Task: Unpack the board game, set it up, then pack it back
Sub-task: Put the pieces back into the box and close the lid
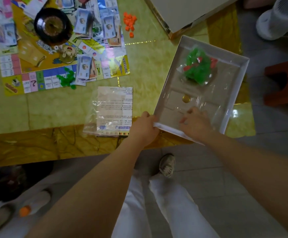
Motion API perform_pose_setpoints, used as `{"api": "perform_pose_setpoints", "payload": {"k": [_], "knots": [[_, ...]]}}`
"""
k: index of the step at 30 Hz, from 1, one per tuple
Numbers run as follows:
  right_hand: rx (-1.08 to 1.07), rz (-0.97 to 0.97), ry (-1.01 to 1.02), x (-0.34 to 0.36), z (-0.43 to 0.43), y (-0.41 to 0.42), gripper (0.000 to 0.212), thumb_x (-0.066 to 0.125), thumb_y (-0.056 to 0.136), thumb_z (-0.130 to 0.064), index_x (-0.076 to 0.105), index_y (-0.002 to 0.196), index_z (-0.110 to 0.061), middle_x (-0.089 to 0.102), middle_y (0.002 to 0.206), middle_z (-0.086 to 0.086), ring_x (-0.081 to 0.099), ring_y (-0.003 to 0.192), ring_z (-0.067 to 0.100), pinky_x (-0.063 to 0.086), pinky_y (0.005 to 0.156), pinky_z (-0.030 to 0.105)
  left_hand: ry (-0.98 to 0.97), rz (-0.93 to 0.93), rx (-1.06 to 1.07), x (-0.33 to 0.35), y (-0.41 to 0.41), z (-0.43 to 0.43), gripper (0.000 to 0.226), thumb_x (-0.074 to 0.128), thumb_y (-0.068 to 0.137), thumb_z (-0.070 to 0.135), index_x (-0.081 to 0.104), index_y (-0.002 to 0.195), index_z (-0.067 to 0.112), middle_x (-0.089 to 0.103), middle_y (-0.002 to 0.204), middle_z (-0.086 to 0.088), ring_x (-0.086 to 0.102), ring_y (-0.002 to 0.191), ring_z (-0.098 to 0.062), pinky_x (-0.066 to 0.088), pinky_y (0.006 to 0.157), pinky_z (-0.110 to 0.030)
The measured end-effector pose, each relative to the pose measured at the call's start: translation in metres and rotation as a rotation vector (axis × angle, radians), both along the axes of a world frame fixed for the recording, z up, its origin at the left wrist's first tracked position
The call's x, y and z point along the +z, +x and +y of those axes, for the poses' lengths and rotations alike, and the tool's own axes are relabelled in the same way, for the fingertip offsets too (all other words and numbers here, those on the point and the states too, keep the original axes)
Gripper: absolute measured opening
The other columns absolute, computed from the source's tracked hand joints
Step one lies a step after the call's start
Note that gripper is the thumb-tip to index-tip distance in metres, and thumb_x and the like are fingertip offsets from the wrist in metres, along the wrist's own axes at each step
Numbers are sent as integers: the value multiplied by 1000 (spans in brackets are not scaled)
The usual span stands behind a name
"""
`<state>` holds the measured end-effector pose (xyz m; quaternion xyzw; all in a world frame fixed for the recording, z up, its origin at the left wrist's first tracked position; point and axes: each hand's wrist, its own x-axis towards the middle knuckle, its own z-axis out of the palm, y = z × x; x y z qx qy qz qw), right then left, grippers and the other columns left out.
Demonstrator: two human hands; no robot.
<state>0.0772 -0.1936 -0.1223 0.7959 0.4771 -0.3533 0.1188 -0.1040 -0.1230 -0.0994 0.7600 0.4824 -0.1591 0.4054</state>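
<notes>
Currently on the table (148, 69): white box tray (237, 88) at the near right corner, holding a bag of green and red pieces (197, 67) and a gold token (186, 99). Left hand (146, 124) grips the tray's near left corner, fingers curled over the rim. Right hand (194, 121) rests inside the tray on its clear insert; blurred, grasp cannot be told. Game board (36, 59) lies at the far left, and a bagged instruction sheet (114, 109) at the near edge.

Left hand (145, 127), right hand (196, 121) at box (238, 90)
</notes>
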Motion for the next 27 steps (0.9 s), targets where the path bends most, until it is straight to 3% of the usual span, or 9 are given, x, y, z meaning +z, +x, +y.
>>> {"api": "perform_pose_setpoints", "payload": {"k": [3,6,10,13,16,18,22,25,27], "knots": [[-58,-163,56,1,6,-17,36,34,96,-32,64,109,-17,47,120,7,36,116,36,29,103,44,-47,-61,-44,-4,-19,2,36,50,93,20,55,128,18,51,125,-8,53,111,-28,42,88,-35],[-48,-330,305,10,18,-45,21,48,92,-23,62,103,-13,52,118,11,38,118,32,29,99,44,84,-63,52,-10,-45,8,31,51,92,20,53,122,17,49,120,-7,49,111,-28,44,89,-39],[-190,164,547,18,55,-94,27,53,88,-8,53,115,-9,49,120,10,52,98,24,44,82,38,244,126,64,-21,-87,23,49,57,90,23,43,137,23,26,153,-8,23,140,-30,32,109,-46],[-243,277,443,7,86,-136,38,56,87,-10,47,124,-10,46,127,9,55,99,24,47,85,42,207,209,55,-30,-118,34,57,53,92,26,33,145,22,16,158,-8,17,142,-29,27,113,-46],[-406,225,165,-12,104,-165,57,63,88,-23,36,133,-1,40,135,16,48,118,31,43,94,39,207,164,89,-33,-137,43,56,54,90,21,37,143,21,20,155,-10,22,137,-30,30,109,-42],[-508,192,84,-24,109,-179,65,67,86,-30,33,132,3,39,135,18,42,124,33,41,96,37,220,135,83,-33,-145,49,53,55,90,16,41,141,21,23,152,-9,25,134,-29,33,107,-39],[-558,126,64,-47,119,-201,57,69,83,-33,48,126,-2,44,132,15,40,122,30,39,93,33,206,71,86,-34,-157,62,52,52,88,8,48,137,26,29,147,-3,28,130,-24,45,96,-38],[-631,97,150,-48,119,-205,46,69,82,-23,50,118,-1,47,127,14,43,118,29,41,96,36,204,72,56,-33,-159,65,53,51,88,8,49,137,27,29,147,-2,28,130,-22,47,91,-36],[-693,157,229,-42,115,-205,36,69,82,-15,48,108,-5,52,119,12,51,109,27,47,87,36,201,64,53,-35,-161,65,53,52,88,9,48,138,26,29,147,-2,28,130,-22,46,92,-35]]}}
